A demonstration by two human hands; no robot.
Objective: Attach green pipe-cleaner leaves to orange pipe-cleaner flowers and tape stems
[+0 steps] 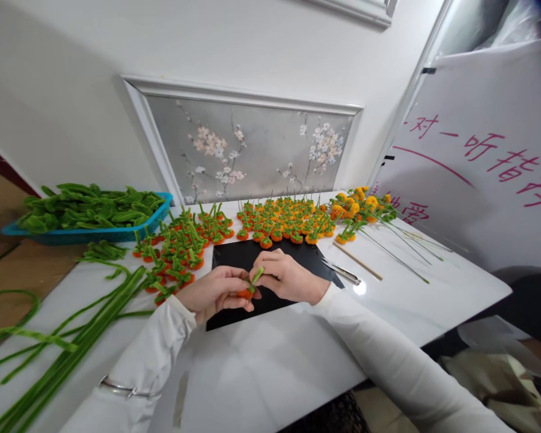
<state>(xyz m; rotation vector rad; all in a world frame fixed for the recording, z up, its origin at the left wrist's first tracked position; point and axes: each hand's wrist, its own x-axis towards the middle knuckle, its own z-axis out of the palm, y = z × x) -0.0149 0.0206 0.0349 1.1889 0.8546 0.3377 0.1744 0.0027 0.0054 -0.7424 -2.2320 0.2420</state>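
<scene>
Nearest, a silver bracelet (125, 386) rings the white sleeve behind the left hand; out to that hand's left lies a bundle of green chenille stems (94, 325); the left hand (220, 290) grips a small orange pumpkin-like chenille piece (246, 294) between thumb and fingers, above a black mat (234, 255); the right hand (285, 275), fingers bent in, pinches at its green strip (256, 276); right of the right hand rest metal snips (349, 275) and a wooden stick (358, 262); beyond both hands stand rows of orange and yellow chenille pieces (277, 234); beyond the left hand sits a blue basket (83, 236) of green chenille leaves (90, 207); farthest, past the hands, hangs a framed blossom panel (261, 147).
</scene>
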